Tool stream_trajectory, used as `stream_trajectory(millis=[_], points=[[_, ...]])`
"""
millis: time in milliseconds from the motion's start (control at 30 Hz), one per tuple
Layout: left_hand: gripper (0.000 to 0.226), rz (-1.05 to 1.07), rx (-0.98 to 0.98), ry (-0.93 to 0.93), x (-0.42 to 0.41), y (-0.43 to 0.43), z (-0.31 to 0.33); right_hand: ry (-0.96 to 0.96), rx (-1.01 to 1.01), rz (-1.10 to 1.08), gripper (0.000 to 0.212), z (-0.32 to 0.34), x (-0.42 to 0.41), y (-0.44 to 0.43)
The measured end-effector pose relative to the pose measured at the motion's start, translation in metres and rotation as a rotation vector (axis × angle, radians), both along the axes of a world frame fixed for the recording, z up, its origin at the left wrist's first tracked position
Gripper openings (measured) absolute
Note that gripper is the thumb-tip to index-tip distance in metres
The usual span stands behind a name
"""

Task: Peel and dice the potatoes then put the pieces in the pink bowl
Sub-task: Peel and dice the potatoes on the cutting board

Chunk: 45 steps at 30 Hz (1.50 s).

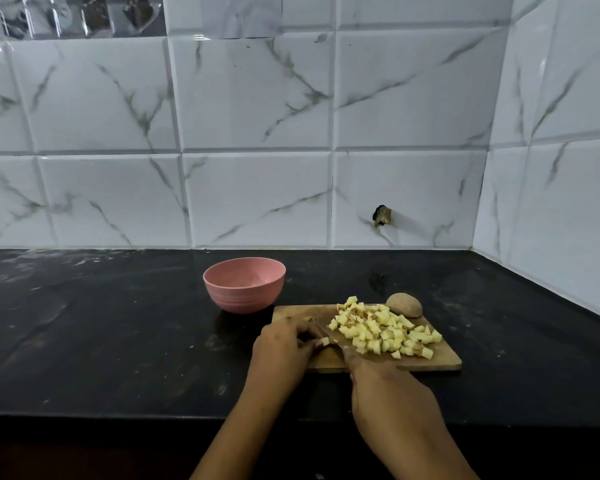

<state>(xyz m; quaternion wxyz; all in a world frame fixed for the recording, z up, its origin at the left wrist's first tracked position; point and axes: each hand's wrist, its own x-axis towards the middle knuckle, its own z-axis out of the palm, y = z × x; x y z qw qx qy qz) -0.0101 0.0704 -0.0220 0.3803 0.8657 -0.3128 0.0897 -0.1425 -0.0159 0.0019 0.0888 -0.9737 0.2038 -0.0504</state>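
left hand [284, 344] pinched a small piece [323, 341] on board [444, 360] | right hand [388, 386] gripped knife [328, 336], blade against piece, long axis near-right to far-left, tip pointing away-left | dice [385, 332] heaped mid-board | unpeeled potato [404, 305] at board's far right corner, long axis left-right | bowl [244, 284] upright, just beyond board's far left corner

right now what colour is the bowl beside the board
The round bowl is pink; head view.
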Motion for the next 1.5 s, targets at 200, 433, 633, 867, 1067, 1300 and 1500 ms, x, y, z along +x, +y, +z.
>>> stream_trajectory(millis=[200, 433, 633, 867, 1067, 1300, 1500], points=[[0.015, -0.034, 0.004, -0.035, -0.008, 0.003, -0.001, -0.094, -0.091, 0.002, 0.057, -0.004, 0.001, -0.009], [0.015, -0.018, 0.024, -0.048, -0.008, 0.002, 0.001, -0.073, -0.018, 0.007, 0.061, -0.001, -0.008, 0.0], [0.015, 0.002, 0.063, -0.088, -0.008, 0.001, 0.001, -0.003, -0.099, 0.029, 0.066, -0.007, 0.005, 0.012], [0.011, 0.038, 0.019, -0.099, -0.005, 0.001, -0.003, 0.015, -0.125, 0.005, 0.071, -0.007, 0.007, 0.009], [0.016, -0.022, 0.07, -0.204, -0.008, -0.002, -0.005, 0.042, -0.045, -0.057, 0.073, 0.004, -0.007, 0.006], [0.022, -0.051, 0.067, -0.265, -0.005, -0.003, -0.005, 0.09, -0.065, -0.035, 0.071, -0.001, -0.006, 0.02], [0.018, -0.013, 0.081, -0.228, 0.0, -0.006, -0.009, 0.081, -0.078, -0.007, 0.071, -0.003, 0.001, 0.024]])
